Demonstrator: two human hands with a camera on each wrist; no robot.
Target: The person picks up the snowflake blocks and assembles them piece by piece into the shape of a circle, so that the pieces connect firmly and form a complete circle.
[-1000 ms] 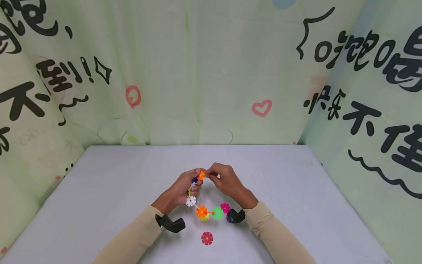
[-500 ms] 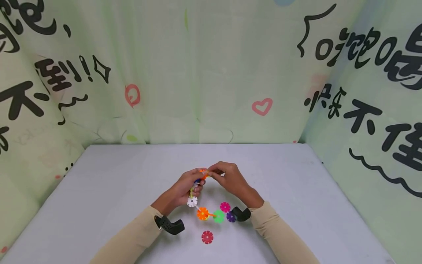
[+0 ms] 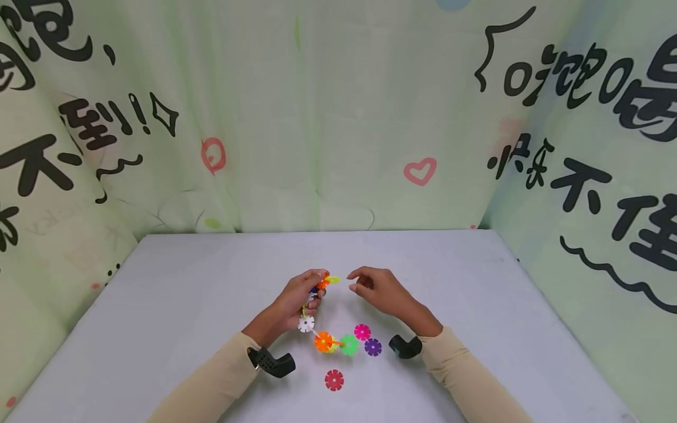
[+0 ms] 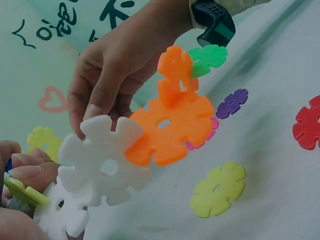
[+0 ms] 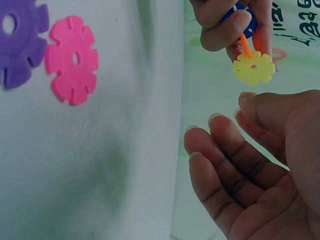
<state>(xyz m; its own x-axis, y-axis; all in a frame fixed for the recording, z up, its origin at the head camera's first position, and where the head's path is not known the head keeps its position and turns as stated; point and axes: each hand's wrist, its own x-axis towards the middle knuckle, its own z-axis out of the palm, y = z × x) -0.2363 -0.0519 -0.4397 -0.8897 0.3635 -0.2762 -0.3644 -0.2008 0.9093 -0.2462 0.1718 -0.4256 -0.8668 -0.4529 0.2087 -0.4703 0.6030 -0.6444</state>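
Observation:
My left hand [image 3: 290, 301] grips a chain of slotted plastic snowflake discs near its upper end. Past its fingertips stick out an orange disc [image 3: 323, 283] and, joined to that, a yellow disc [image 3: 334, 280]. A blue disc [image 5: 250, 21] lies partly hidden among the fingers. Below the hand the chain hangs on through a white disc [image 4: 107, 167], an orange disc [image 4: 172, 127] and a green disc [image 4: 210, 57]. My right hand [image 3: 388, 292] is just right of the yellow disc, apart from it, with fingers loosely bent around nothing.
Loose discs lie on the white table [image 3: 211, 264]: a pink one [image 3: 362, 332], a purple one [image 3: 372, 347], a red one [image 3: 334, 380] nearer me, and a yellow one [image 4: 219, 190] under the chain. Printed curtains [image 3: 338, 117] enclose the back and sides.
My right hand, earlier pinching at the yellow disc by the orange one, has let go and drawn back to the right. The left hand stays nearly where it was, still holding the chain.

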